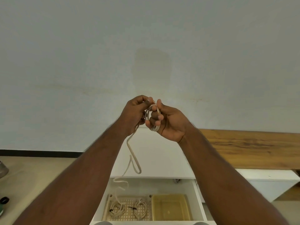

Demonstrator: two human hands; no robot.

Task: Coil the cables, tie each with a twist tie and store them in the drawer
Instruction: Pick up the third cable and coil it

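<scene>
Both my hands are raised in front of the wall, working one beige cable. My right hand holds a few small loops of it around its fingers. My left hand pinches the cable beside those loops, and the loose tail hangs down from it into the open white drawer below. In the drawer, a perforated beige tray holds two coiled beige cables, each bound with a black twist tie. Another black twist tie lies between them.
A translucent yellow bin sits in the drawer to the right of the tray. A wooden shelf top runs along the wall on the right. At the left edge on the floor are a metal container and a dark object.
</scene>
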